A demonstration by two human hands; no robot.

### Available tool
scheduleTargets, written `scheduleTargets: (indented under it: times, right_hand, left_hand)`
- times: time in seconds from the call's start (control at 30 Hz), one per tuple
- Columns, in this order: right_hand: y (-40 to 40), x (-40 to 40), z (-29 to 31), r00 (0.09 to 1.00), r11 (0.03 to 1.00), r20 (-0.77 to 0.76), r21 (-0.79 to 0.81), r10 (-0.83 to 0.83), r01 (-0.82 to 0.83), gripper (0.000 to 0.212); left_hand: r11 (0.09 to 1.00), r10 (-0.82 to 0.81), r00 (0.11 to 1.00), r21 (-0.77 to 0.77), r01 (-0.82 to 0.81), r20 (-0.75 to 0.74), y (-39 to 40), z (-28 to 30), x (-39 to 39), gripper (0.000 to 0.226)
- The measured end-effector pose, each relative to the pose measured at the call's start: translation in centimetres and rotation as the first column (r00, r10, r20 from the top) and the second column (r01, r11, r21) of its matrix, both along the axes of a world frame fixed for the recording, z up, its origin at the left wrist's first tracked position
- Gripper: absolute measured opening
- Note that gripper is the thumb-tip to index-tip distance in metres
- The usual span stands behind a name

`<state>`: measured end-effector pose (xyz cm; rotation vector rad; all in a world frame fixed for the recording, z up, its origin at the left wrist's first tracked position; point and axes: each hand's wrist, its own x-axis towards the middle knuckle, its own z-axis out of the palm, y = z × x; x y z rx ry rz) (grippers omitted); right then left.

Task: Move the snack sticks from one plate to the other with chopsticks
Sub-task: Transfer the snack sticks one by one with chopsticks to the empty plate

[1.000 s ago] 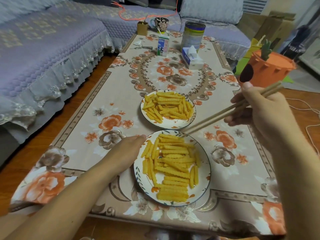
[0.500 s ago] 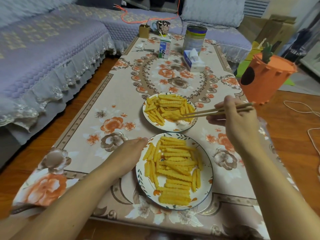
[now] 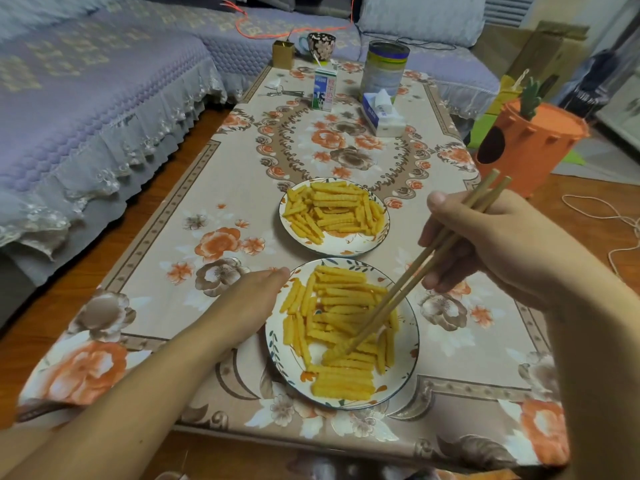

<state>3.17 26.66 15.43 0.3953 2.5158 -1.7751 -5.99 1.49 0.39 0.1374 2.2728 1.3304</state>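
Note:
Two white patterned plates hold yellow crinkle-cut snack sticks. The near plate (image 3: 408, 362) lies in front of me, the far plate (image 3: 346, 249) just behind it. My right hand (image 3: 491, 244) grips a pair of wooden chopsticks (image 3: 426, 261) that slant down to the left. Their tips touch a snack stick (image 3: 341, 349) in the lower middle of the near plate. My left hand (image 3: 242, 299) rests flat on the tablecloth, its fingertips at the near plate's left rim.
Behind the plates on the floral tablecloth (image 3: 214, 209) stand a milk carton (image 3: 325, 87), a tin can (image 3: 383, 69), a tissue pack (image 3: 382, 114), a mug (image 3: 320, 45) and a small brown box (image 3: 282, 54). A purple sofa (image 3: 86, 91) runs along the left. An orange carrot-shaped bin (image 3: 530, 147) stands to the right.
My right hand has drawn the chopsticks back from the far plate and lowered their tips onto the sticks in the near plate. The left hand has stayed put.

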Motion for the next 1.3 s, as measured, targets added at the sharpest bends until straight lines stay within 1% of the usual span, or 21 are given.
scheduleTargets:
  times: [0.13,0.23,0.3,0.37,0.43,0.5,0.63,0.73,0.87,1.03,1.17,1.3]
  right_hand:
    - [0.3,0.2,0.5,1.0,0.993,-0.008,0.113,0.016,-0.015,0.041]
    - [1.0,0.6,1.1,0.999,0.991,-0.049,0.136,-0.011,0.017,0.039]
    - [1.5,0.7,1.3,0.995,0.99,-0.091,0.131,-0.044,0.056,0.039]
    - [1.8,0.4,1.0,0.978,0.988,-0.178,0.088,-0.109,0.126,0.037]
    - [1.9,-0.3,0.0,0.937,0.973,-0.277,0.031,-0.212,0.229,0.035]
    - [1.7,-1.2,-1.5,0.907,0.957,-0.324,0.02,-0.268,0.289,0.035]
    - [1.3,-2.7,-5.0,0.894,0.952,-0.338,-0.017,-0.294,0.307,0.035]
    - [1.2,-3.7,-7.0,0.875,0.939,-0.365,0.008,-0.318,0.345,0.034]
    - [1.3,-4.6,-8.8,0.868,0.927,-0.371,0.041,-0.331,0.372,0.033]
    - [1.4,-4.8,-8.4,0.856,0.92,-0.344,-0.068,-0.386,0.387,0.044]
    - [1.2,-4.8,-8.3,0.884,0.935,-0.306,-0.08,-0.352,0.345,0.045]
    - [0.7,-4.5,-8.0,0.871,0.923,-0.306,-0.131,-0.384,0.361,0.048]
  left_hand:
    - [1.0,-0.002,1.0,-0.012,0.001,-0.009,0.0,0.1,0.1,0.06]
    - [1.0,-0.008,1.0,-0.017,0.008,-0.008,0.0,0.0,0.1,0.061]
    - [1.0,-0.007,1.0,-0.017,0.007,-0.004,0.0,-0.1,0.0,0.061]
    - [1.0,-0.001,1.0,-0.017,0.001,0.001,0.0,-0.2,-0.1,0.059]
    - [1.0,0.0,1.0,-0.02,0.0,0.007,0.0,-0.2,-0.1,0.057]
    - [1.0,-0.002,1.0,-0.022,0.002,0.01,-0.1,-0.2,-0.1,0.06]
    - [1.0,-0.01,1.0,-0.019,0.01,0.018,-0.1,-0.3,-0.2,0.063]
    - [1.0,-0.003,1.0,-0.016,0.003,0.016,-0.1,-0.5,-0.2,0.058]
    - [1.0,0.0,1.0,-0.013,0.0,0.023,-0.2,-0.7,-0.3,0.057]
    - [1.0,0.005,1.0,-0.012,-0.005,0.02,-0.2,-0.9,-0.4,0.052]
    - [1.0,0.002,0.999,-0.008,-0.002,0.033,-0.1,-1.0,-0.5,0.05]
    - [1.0,0.0,0.999,-0.01,0.0,0.047,-0.2,-1.1,-0.5,0.052]
